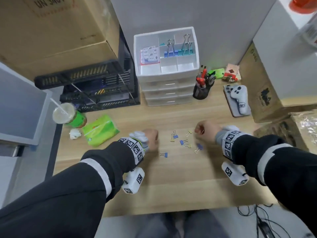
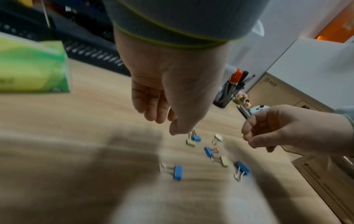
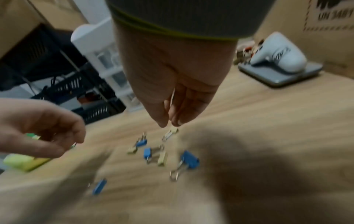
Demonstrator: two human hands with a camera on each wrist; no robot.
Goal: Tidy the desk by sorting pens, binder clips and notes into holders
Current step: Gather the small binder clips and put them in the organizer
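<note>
Several small blue and yellow binder clips [image 1: 181, 141] lie scattered on the wooden desk [image 1: 171, 177] between my hands; one blue clip [image 1: 164, 154] lies nearest me. My left hand [image 1: 151, 138] hovers curled just left of them, and a bit of clip wire shows under its fingertips in the right wrist view. My right hand [image 3: 169, 122] hovers at their right and pinches a thin clip wire [image 3: 173, 97]. At the back, the white organizer [image 1: 169, 67] holds notes [image 1: 150, 54] and large clips [image 1: 178, 52]. A black mesh pen cup [image 1: 201, 92] stands beside it.
A green tissue pack [image 1: 100, 129], a crumpled tissue [image 1: 75, 133] and a drink cup [image 1: 64, 114] sit at the left. Black crates [image 1: 96, 86] stand behind them. A white controller on a phone [image 1: 238, 98] and cardboard boxes [image 1: 264, 93] fill the right. Cables [image 1: 260, 219] hang off the front edge.
</note>
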